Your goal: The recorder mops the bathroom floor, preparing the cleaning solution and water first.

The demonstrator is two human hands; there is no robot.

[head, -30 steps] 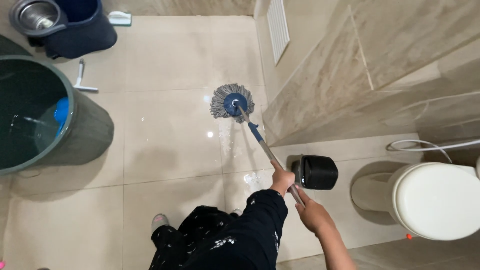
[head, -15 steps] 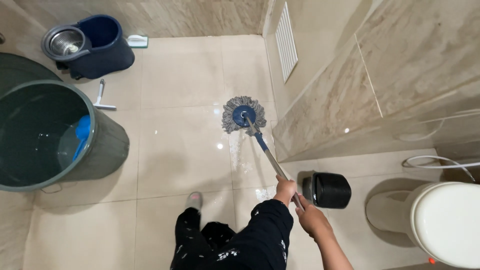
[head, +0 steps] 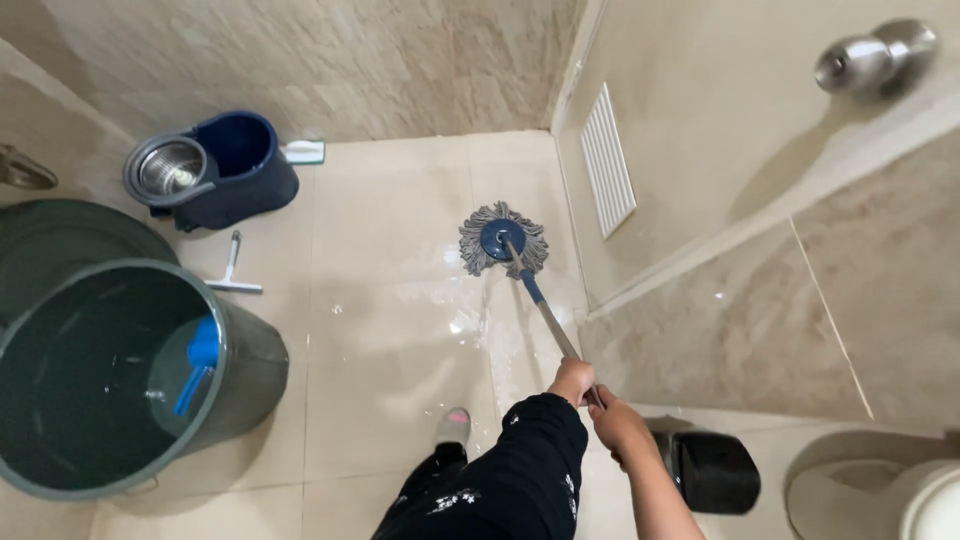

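Both hands (head: 597, 400) grip mop (head: 503, 240) on wet tile.

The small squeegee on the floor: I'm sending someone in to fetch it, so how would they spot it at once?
Start at the big grey water bin on the left, then look to the dark blue mop bucket by the back wall. The squeegee lies flat on the tiles between them, a small pale T-shaped tool, unlike the long mop.

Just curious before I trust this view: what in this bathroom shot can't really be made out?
- Toilet: cut off by the frame's bottom-right corner.
- Mop handle: its upper end is hidden inside both hands.
- Blue scoop: partly underwater in the grey bin.
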